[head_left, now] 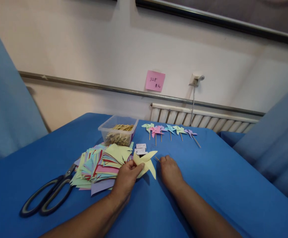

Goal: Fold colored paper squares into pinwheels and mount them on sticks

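Observation:
A pale yellow paper pinwheel [149, 162] is pinched between the thumb and fingers of my left hand [127, 176], just above the blue cloth. To its right, my right hand [170, 172] is closed on a thin wooden stick [157, 159]; only one end shows, pointing toward the pinwheel, and the rest lies hidden by the fingers. Pinwheel and stick are apart. A loose heap of coloured paper pieces [101, 168] lies beside my left hand. Behind the held pinwheel are small white boxes [140, 151], partly covered by it.
Several pinwheels on sticks [156, 131] lie in a row near the back edge. A clear plastic box [103, 134] of thin sticks stands behind the paper heap. Large dark-handled scissors [56, 195] rest at the left. A wall and radiator [181, 117] border the blue-covered table [208, 185].

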A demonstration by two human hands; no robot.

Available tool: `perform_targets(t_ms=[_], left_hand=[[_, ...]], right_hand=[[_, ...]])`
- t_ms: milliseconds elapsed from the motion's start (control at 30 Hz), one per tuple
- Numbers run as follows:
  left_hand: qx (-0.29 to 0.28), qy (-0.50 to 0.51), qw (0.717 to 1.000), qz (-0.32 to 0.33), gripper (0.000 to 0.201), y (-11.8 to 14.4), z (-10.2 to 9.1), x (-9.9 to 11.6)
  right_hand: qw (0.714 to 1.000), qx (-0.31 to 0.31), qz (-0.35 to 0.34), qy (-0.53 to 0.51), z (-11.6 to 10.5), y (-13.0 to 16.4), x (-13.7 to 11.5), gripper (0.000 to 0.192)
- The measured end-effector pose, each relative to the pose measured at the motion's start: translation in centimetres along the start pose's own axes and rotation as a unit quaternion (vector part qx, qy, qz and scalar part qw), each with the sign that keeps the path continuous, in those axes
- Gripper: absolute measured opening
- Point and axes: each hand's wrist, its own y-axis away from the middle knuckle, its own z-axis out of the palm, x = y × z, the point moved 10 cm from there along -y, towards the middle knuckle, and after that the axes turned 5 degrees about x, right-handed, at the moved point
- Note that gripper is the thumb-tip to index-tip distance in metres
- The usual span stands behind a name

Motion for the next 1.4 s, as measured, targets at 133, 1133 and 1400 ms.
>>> perform_targets(t_ms=[133,1133,1400], left_hand=[[0.009,0.006,1.0,0.008,0.022,0.1,-0.2,0.3],[0.006,-0.101,0.995,0.016,0.027,0.3,0.6,-0.6],[0.026,-0.097,0.995,0.027,0.023,0.7,0.4,-0.1]], right_hand=[[0.996,0.04,0.056,-0.059,-1.6,0.9,1.8,0.026],[0.661,-0.165,0.18,-0.71,3.6,5.1,-4.3,0.047],[0.652,-0.176,0.179,-0.716,3.7,5.3,-4.4,0.046]])
